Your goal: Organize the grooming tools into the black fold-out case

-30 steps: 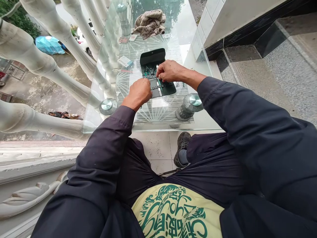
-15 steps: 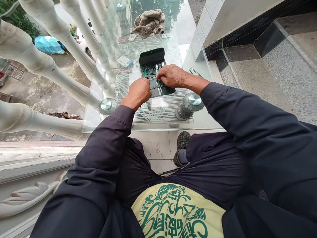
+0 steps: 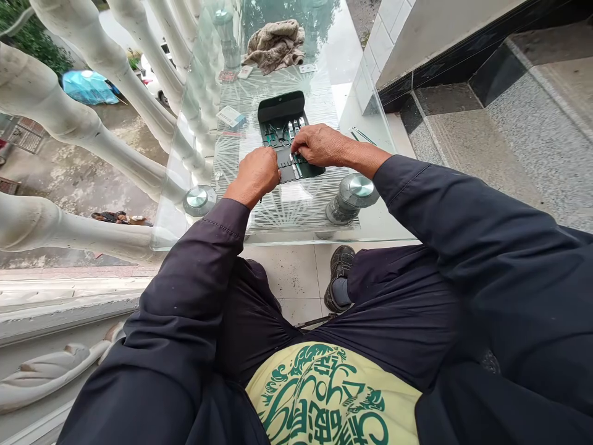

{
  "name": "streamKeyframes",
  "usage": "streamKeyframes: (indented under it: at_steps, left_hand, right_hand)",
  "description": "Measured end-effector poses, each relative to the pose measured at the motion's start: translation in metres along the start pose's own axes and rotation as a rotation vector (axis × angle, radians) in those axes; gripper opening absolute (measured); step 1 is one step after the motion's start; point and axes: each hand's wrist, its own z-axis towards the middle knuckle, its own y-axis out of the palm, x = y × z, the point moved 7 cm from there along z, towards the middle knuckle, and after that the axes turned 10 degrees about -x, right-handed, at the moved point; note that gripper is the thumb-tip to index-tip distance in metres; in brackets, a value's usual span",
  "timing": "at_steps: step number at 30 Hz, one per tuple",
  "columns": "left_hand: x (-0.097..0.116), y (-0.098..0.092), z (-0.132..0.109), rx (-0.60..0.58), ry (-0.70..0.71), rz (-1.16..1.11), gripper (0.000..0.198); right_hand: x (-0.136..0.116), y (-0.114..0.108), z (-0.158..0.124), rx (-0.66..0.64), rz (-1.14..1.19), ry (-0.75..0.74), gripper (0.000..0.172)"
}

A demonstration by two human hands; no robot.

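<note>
An open dark green tool case [image 3: 281, 108] lies on the glass table [image 3: 301, 216], with small metal tools in its loops. My left hand [image 3: 256, 173] is closed at the case's near left edge and seems to hold it down. My right hand [image 3: 319, 143] rests over the case's right side, fingertips pinched on a thin metal tool [image 3: 293, 165] in the lower row. What the left fingers grip is hidden under the hand.
A crumpled beige cloth [image 3: 274, 44] lies at the table's far end, with small cards beside it. A small box [image 3: 230, 115] sits left of the case. Two round metal caps [image 3: 361, 185] mark the near table legs. White balusters [image 3: 92, 55] run along the left; a stone step rises right.
My right hand has sunk lower onto the case and its fingertips have slid along the lower row of tools. My left hand has stayed at the case's edge.
</note>
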Motion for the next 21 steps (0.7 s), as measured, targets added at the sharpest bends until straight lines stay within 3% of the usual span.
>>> streamKeyframes:
  at_steps: [2,4,7,10,14,18,21]
  left_hand:
    - [0.000,0.000,0.000,-0.009,0.001,0.016,0.010]
    - [0.000,-0.001,0.001,-0.015,0.006,0.008,0.012]
    - [-0.003,-0.001,0.004,-0.006,0.013,-0.018,0.017]
    - [-0.006,0.000,0.007,0.011,0.021,-0.005,0.019]
    - [-0.005,0.001,0.007,0.014,0.031,0.044,0.024]
    - [-0.003,0.002,0.005,0.017,0.026,0.089,0.024]
    - [-0.002,0.002,0.005,0.022,0.027,0.098,0.020]
  right_hand:
    - [0.004,-0.007,-0.006,0.004,-0.029,0.022,0.048]
    - [0.017,-0.029,-0.018,0.073,-0.025,0.086,0.050]
    - [0.047,-0.072,-0.046,0.223,-0.011,0.224,0.045]
    - [0.078,-0.088,-0.071,0.207,-0.076,0.383,0.034]
    - [0.103,-0.055,-0.079,0.115,-0.002,0.514,0.018]
    - [0.093,-0.017,-0.069,0.095,-0.008,0.512,0.033]
    - [0.081,-0.006,-0.063,0.064,-0.034,0.512,0.036]
